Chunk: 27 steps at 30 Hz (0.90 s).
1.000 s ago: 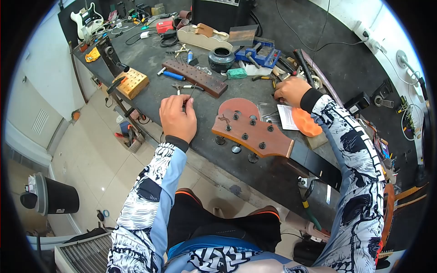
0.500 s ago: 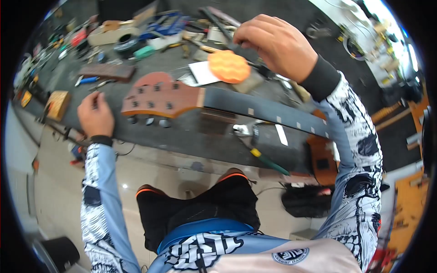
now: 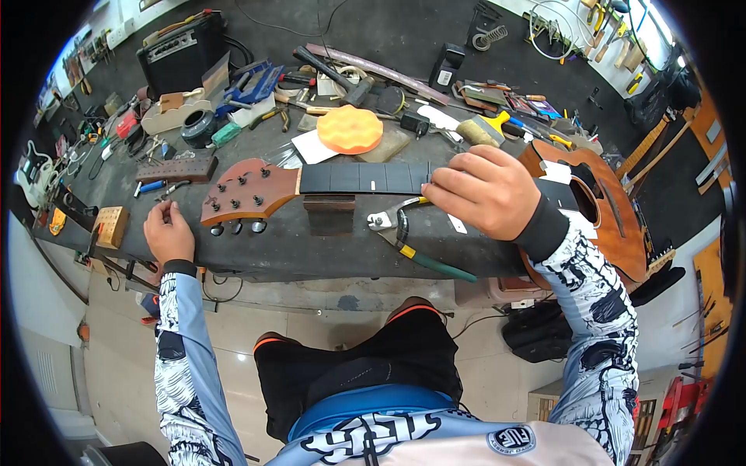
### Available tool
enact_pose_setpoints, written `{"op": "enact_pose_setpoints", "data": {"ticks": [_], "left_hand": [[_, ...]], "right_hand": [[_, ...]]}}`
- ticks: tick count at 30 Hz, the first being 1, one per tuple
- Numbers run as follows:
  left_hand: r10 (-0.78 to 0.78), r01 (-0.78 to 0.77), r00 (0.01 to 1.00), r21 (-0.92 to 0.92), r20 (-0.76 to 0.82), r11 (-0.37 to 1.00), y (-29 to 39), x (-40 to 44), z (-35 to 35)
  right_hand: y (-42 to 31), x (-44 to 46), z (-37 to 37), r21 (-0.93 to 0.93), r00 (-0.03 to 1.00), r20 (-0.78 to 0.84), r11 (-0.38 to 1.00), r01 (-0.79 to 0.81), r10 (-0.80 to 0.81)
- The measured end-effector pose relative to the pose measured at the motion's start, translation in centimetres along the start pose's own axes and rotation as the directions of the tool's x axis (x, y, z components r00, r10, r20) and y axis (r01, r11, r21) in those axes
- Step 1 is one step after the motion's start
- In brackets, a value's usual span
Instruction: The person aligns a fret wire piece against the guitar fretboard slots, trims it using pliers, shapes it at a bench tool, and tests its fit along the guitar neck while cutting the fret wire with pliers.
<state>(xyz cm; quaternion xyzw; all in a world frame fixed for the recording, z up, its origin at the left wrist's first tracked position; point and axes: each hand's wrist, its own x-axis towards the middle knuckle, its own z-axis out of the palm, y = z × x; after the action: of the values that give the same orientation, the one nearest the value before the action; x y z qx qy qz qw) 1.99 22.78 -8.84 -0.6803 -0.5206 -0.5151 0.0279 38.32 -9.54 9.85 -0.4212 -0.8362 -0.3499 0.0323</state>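
Note:
An acoustic guitar lies face up across the bench, its headstock (image 3: pixel 247 193) at the left and its brown body (image 3: pixel 625 233) at the right. Under the neck sits a dark wooden block (image 3: pixel 329 220). My right hand (image 3: pixel 489 194) is over the dark fretboard (image 3: pixel 350 178), fingers pinched together; a thin sliver shows by the fingertips, too small to name. Left of the headstock, my left hand (image 3: pixel 169 234) rests at the bench edge with curled fingers; whatever they hold is hidden. Cutting pliers (image 3: pixel 439 266) with a green and yellow handle lie below the neck.
An orange sponge pad (image 3: pixel 350 130) lies behind the neck, near a hammer (image 3: pixel 342 74) and a yellow-handled brush (image 3: pixel 483 128). A drilled wooden block (image 3: pixel 177 168) and a pale wooden block (image 3: pixel 111 226) are at the left. An amplifier (image 3: pixel 186 53) stands at the back.
My right hand has come down from above the sponge pad to the fretboard. My left hand stays beside the headstock. The camera view has shifted, showing more of the bench's back.

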Motion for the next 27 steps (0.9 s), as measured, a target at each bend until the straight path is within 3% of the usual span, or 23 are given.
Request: {"op": "enact_pose_setpoints", "data": {"ticks": [3,5,12,14,15,18,19,21,23,27], "left_hand": [[-0.011,0.011,1.0,-0.008,-0.007,1.0,0.1,-0.2,-0.2],[0.015,-0.015,1.0,-0.037,-0.016,0.999,-0.1,-0.1,-0.1],[0.021,-0.02,1.0,-0.02,0.012,1.0,0.4,0.0,-0.3],[0.01,-0.009,1.0,-0.029,0.018,1.0,0.5,0.0,-0.4],[-0.004,0.005,1.0,-0.046,0.022,0.999,0.6,0.1,-0.4],[-0.018,0.019,1.0,-0.041,0.011,0.999,0.5,0.0,-0.4],[-0.019,0.019,1.0,-0.041,0.011,0.999,0.5,0.0,-0.4],[-0.033,0.034,0.999,-0.049,0.015,0.998,0.5,0.0,-0.3],[-0.036,0.036,0.999,-0.053,0.011,0.998,0.6,-0.1,-0.4],[-0.037,0.037,0.999,-0.056,-0.001,0.998,0.6,0.0,-0.4]], "right_hand": [[-0.4,0.6,0.3,-0.006,1.0,0.002,1.0,0.004,-0.004],[-0.4,0.6,0.2,0.068,0.993,0.108,0.996,-0.063,0.055],[-0.6,0.3,0.4,0.127,0.989,0.04,0.982,-0.143,0.139],[-1.1,0.1,-0.2,0.133,0.953,-0.006,0.945,-0.298,0.302],[-1.4,0.2,-0.4,0.136,0.954,-0.006,0.945,-0.298,0.301],[-3.2,0.0,-0.9,0.15,0.855,-0.096,0.857,-0.493,0.509],[-4.0,-0.1,-0.9,0.15,0.856,-0.095,0.857,-0.493,0.509],[-5.7,-0.4,-0.6,0.232,0.747,-0.161,0.76,-0.607,0.645],[-8.2,-0.5,-0.1,0.325,0.698,-0.199,0.718,-0.615,0.688],[-15.3,0.4,1.0,0.559,0.675,-0.041,0.577,-0.595,0.737]]}}
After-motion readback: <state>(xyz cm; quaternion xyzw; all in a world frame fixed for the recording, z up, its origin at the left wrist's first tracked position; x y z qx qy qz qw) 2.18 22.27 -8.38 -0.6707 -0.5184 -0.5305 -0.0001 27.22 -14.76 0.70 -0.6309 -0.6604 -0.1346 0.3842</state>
